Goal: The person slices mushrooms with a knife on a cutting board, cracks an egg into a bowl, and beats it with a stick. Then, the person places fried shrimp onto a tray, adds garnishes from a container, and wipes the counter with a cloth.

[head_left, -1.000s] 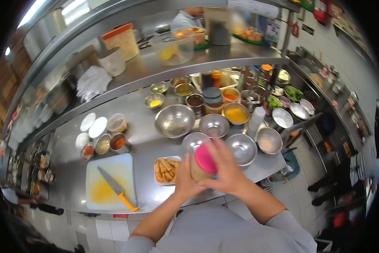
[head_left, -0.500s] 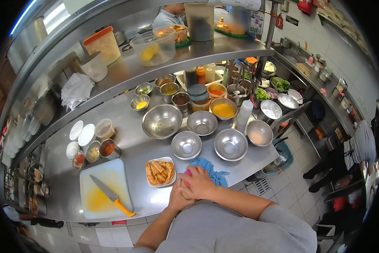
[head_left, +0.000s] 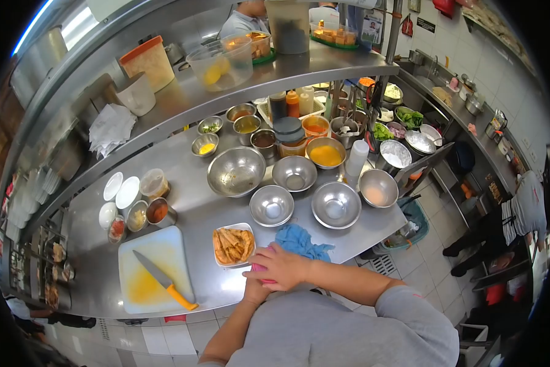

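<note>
My right hand [head_left: 282, 266] is wrapped over the pink lid [head_left: 262, 269] of a jar, close to my body at the table's front edge. Below it, my left hand [head_left: 256, 290] is closed round the jar's body, which is mostly hidden. A white dish of orange-brown food strips [head_left: 234, 244] lies just beyond my hands, and a crumpled blue cloth [head_left: 300, 240] is to their right. On the left, a knife with an orange handle [head_left: 180, 296] rests on a yellow-stained white cutting board [head_left: 128, 264].
Metal bowls [head_left: 272, 206] stand behind the cloth and dish. Small containers [head_left: 158, 212] sit behind the board. A steel shelf [head_left: 311, 68] with tubs crosses above the table. A squeeze bottle [head_left: 357, 158] stands at the right. A co-worker [head_left: 523, 205] is at the far right.
The jar has come down and toward my body. My right hand has shifted from the lid's side to over its top. The blue cloth has come into view.
</note>
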A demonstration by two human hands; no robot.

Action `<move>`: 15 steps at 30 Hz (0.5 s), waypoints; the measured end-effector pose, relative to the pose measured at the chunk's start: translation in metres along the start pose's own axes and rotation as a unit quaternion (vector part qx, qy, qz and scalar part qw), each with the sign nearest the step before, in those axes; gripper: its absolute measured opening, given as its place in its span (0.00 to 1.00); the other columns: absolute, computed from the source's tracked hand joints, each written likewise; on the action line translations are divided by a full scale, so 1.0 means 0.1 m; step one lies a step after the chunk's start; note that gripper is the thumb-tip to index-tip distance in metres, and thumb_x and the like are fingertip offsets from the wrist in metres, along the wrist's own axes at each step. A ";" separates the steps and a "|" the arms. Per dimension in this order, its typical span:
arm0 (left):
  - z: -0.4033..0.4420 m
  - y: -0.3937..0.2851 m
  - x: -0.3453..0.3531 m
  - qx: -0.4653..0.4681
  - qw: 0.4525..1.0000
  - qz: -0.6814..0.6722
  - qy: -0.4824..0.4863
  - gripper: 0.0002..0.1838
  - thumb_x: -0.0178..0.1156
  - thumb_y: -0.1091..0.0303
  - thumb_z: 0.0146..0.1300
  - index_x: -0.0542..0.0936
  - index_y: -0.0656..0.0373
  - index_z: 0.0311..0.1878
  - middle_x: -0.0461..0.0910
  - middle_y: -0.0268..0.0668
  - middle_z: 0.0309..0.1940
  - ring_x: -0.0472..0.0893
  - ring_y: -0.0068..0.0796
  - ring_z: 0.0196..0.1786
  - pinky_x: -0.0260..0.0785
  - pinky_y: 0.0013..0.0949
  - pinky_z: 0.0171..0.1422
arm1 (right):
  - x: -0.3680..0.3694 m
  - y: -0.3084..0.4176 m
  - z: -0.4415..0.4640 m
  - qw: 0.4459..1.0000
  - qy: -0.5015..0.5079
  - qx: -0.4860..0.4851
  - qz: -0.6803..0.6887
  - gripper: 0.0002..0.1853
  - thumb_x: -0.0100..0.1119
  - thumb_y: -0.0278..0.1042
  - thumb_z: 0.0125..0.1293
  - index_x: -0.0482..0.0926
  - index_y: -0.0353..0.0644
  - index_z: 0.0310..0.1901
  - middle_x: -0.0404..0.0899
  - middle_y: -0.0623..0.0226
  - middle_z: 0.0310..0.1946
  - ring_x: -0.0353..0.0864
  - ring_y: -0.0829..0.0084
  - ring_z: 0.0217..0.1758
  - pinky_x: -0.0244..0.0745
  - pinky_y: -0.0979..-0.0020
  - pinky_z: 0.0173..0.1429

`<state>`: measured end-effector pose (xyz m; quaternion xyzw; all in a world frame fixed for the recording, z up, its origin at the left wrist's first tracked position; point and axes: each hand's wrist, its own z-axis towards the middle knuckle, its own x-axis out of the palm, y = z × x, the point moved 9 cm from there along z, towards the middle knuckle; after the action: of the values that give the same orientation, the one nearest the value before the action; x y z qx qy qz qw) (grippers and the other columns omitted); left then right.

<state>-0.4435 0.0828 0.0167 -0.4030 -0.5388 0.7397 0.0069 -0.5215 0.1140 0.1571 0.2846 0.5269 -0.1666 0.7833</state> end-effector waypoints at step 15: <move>0.27 -0.80 -0.22 0.031 0.969 -0.240 -0.051 0.67 0.89 0.54 0.41 0.54 0.63 0.79 0.72 0.46 0.72 0.74 0.40 0.74 0.65 0.43 0.78 | -0.14 -0.37 0.01 0.892 0.163 0.421 0.037 0.48 0.81 0.42 0.49 0.72 0.52 0.75 0.70 0.51 0.65 0.74 0.41 0.65 0.81 0.42 0.56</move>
<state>-0.4785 0.0854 0.0959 -0.2231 -0.5963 0.7524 0.1690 -0.5471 0.0843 0.1600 0.6299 0.5170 -0.2952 0.4988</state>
